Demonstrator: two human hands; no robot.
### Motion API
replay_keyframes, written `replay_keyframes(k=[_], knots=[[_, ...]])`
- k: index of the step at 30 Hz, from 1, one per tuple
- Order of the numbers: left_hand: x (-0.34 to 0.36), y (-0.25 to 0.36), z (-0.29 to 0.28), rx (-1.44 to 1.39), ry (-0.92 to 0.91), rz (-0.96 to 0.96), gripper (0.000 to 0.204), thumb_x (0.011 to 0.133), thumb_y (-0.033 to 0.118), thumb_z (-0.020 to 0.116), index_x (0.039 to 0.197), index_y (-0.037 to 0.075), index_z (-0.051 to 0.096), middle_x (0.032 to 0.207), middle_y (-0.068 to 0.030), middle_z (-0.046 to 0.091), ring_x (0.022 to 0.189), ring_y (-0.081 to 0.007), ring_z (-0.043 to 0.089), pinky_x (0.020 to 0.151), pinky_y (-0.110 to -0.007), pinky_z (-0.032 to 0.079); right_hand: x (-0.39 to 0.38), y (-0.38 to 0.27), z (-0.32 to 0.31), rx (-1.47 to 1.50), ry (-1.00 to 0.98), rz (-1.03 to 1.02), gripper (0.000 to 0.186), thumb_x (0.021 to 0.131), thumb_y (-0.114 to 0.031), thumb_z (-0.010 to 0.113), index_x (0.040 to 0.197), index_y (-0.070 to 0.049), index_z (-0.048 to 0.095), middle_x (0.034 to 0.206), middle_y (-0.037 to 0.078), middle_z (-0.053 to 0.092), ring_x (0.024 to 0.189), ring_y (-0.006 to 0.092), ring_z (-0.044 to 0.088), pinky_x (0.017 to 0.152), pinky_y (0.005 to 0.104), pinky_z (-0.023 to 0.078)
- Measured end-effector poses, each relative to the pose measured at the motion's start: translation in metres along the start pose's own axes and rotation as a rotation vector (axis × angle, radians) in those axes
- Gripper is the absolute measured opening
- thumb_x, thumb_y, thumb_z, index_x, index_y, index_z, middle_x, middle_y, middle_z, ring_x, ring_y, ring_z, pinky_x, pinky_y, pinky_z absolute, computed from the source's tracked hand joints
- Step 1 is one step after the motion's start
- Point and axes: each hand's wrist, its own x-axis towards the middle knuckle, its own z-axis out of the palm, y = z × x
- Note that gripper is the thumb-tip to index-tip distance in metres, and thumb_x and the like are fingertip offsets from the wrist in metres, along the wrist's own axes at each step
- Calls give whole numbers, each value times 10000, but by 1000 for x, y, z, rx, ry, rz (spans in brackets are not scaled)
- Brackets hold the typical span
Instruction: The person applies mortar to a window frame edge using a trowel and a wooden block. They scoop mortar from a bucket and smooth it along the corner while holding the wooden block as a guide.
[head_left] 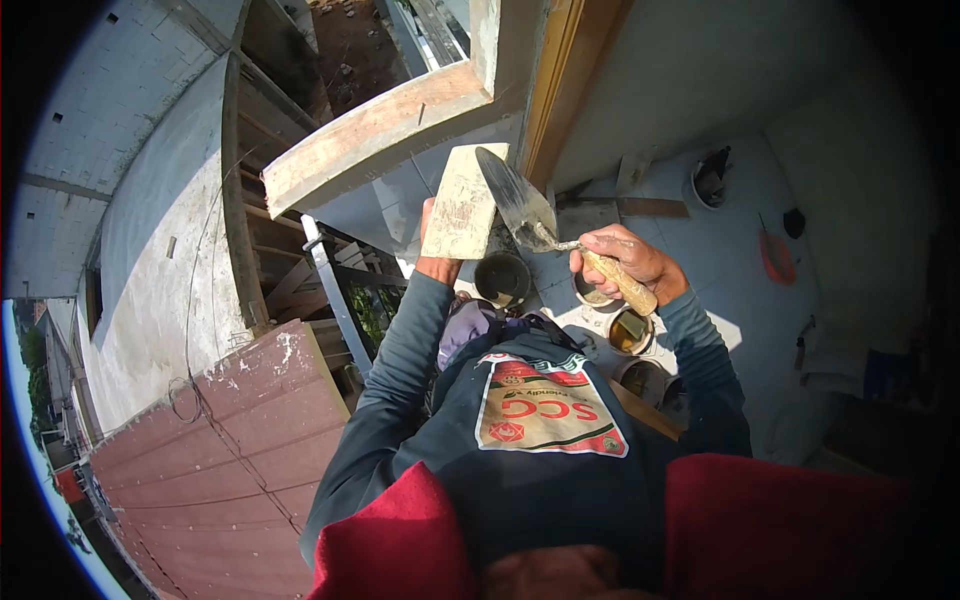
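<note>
My right hand [628, 262] is wrapped round the wooden handle of a pointed masonry trowel [515, 196]. Its grey metal blade points up and left, with mortar smears near the neck. My left hand [438, 269] is mostly hidden behind a pale rectangular plastering float [462, 205], whose flat, stained face is toward me. Some fingers show at the float's left edge, closed on it from behind. The trowel's blade lies close along the float's right edge; whether they touch I cannot tell.
Ahead stands an unpainted concrete ledge [375, 130] beside a yellow-brown wooden frame [575, 85]. Below my hands are a dark bucket [502, 280] and a container of yellowish liquid [630, 330]. A white bucket [710, 180] and an orange container [776, 258] stand farther right. Reddish roofing [230, 430] lies left.
</note>
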Motion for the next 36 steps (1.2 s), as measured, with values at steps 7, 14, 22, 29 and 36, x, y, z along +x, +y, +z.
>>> replay_keyframes(k=[7,14,22,29,36], knots=[[12,39,14,64,-127,55,471,1003,147,394,1393,-84,522,1333,-281,630,1164,-418,674,997,-582,561,-35,7,-7,-878,434,-475,359,1009,-259,661,1098,89,649,778,90,636,608,151,603,585,310,492],[22,10,56,397,-6,497,507,1005,-68,378,1465,145,394,1406,-133,549,1264,-309,600,1083,-513,523,-51,0,27,-1490,685,-979,253,830,-73,789,1003,76,678,955,209,689,825,382,677,712,420,554],[17,-13,75,384,-39,462,461,1051,57,418,1509,98,397,1412,-168,572,1258,-348,612,1086,-543,514,-48,-3,21,-1633,700,-1007,266,782,-46,776,1011,42,672,953,154,687,831,337,675,693,424,553],[-12,-33,77,391,-52,76,499,1036,68,448,1530,28,391,1406,-187,596,1186,-294,683,967,-453,608,-39,-25,-3,-1738,776,-1083,254,772,-39,766,998,25,669,959,140,683,828,317,666,681,412,550],[-21,-20,95,616,23,104,547,1045,82,447,1581,53,343,1448,-182,569,1191,-259,679,967,-422,604,-14,-21,-1,-1534,914,-1069,213,778,-85,813,857,38,658,886,174,667,742,355,652,629,417,534]])
